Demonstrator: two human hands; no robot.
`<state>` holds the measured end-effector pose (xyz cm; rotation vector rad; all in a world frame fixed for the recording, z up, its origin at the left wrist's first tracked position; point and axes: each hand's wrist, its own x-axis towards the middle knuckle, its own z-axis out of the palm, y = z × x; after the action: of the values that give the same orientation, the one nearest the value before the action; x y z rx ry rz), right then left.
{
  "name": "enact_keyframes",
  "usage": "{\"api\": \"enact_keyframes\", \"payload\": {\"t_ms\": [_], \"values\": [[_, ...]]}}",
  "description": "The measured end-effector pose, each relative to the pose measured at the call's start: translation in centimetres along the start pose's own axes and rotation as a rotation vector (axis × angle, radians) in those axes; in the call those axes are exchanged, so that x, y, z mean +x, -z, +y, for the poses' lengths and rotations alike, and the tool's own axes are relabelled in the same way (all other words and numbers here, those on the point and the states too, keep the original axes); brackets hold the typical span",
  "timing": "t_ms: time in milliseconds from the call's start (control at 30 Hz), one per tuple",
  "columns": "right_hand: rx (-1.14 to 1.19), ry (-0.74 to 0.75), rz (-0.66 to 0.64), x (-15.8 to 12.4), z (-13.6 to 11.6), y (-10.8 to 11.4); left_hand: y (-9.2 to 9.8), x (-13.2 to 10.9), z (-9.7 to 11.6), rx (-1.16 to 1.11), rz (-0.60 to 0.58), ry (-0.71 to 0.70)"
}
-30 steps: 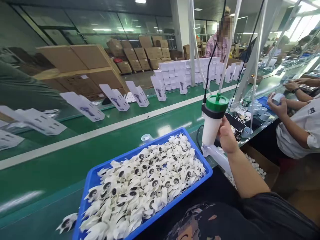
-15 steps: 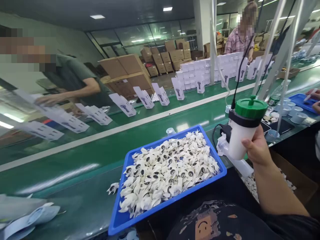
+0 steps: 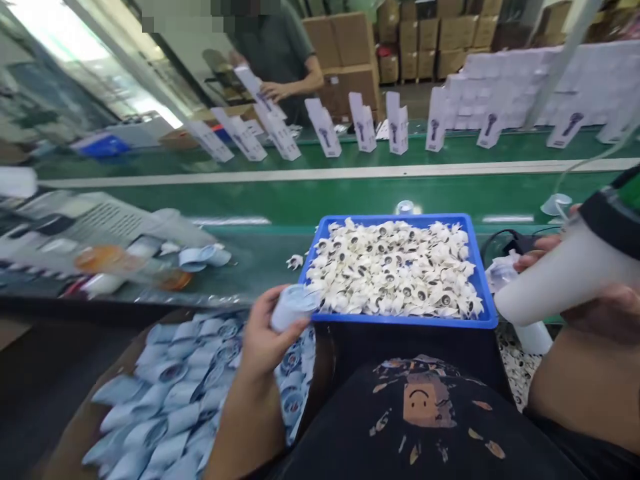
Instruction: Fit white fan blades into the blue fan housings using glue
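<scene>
My left hand (image 3: 267,333) is closed round a light-blue plastic housing (image 3: 294,305), held beside the near left corner of a blue tray (image 3: 400,321). White fan impellers (image 3: 390,267) with dark hubs fill that tray. Below my left arm is a box of many light-blue housings (image 3: 175,400). At the right edge my right hand (image 3: 590,293) grips a white cylindrical container (image 3: 560,280) with a black collar, tilted on its side. Part of its green cap is cut off by the frame. One loose impeller (image 3: 295,261) lies left of the tray.
A green conveyor (image 3: 280,200) runs across, with upright white cartons (image 3: 323,127) along its far side. Across it, a co-worker's hand (image 3: 274,91) touches a carton. Papers and an orange bottle (image 3: 110,260) lie to the left. Impellers fill a box (image 3: 517,373) at lower right.
The view has swung left and down. My left hand has come into view holding a blue housing. The container in my right hand has tipped from upright to sideways.
</scene>
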<state>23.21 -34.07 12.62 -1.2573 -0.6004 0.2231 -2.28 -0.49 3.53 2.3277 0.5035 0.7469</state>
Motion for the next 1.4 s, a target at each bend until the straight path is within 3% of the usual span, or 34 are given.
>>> {"api": "enact_keyframes", "payload": {"t_ms": [67,133,200,267,367,500,667,733,900,1100,1400], "values": [[0.052,0.011,0.032,0.1,-0.1,-0.4,-0.7,-0.3,0.7,-0.409,0.053,0.120],[0.076,-0.007,0.063,0.0,-0.2,-0.6,-1.9,0.6,1.9,-0.840,0.016,0.214],[0.069,-0.041,0.122,-0.1,-0.4,-0.7,-3.1,2.0,3.4,-1.080,-0.054,0.256],[0.072,-0.074,0.175,-0.2,-0.7,-0.6,-3.9,3.0,4.6,-1.179,-0.103,0.244],[0.113,-0.070,0.137,-0.4,-1.1,-0.7,-4.7,3.7,5.6,-1.133,-0.201,0.140],[0.169,-0.054,-0.084,-0.3,-1.9,-1.6,-5.9,4.1,6.6,-0.860,-0.366,-0.036],[0.241,-0.139,-0.212,0.7,-4.2,-5.4,-8.1,3.3,10.4,-0.492,-0.477,-0.391],[0.328,-0.047,-0.209,1.1,-4.5,-7.3,-8.8,2.9,12.0,-0.428,-0.436,-0.475],[0.316,0.059,-0.162,0.7,-3.1,-10.2,-9.4,2.5,14.1,-0.287,-0.325,-0.528],[0.223,0.151,-0.202,0.0,-2.9,-10.2,-9.2,2.4,15.1,-0.313,-0.311,-0.520],[0.218,0.076,-0.124,0.0,-2.9,-10.5,-9.5,2.2,15.6,-0.283,-0.344,-0.482]]}}
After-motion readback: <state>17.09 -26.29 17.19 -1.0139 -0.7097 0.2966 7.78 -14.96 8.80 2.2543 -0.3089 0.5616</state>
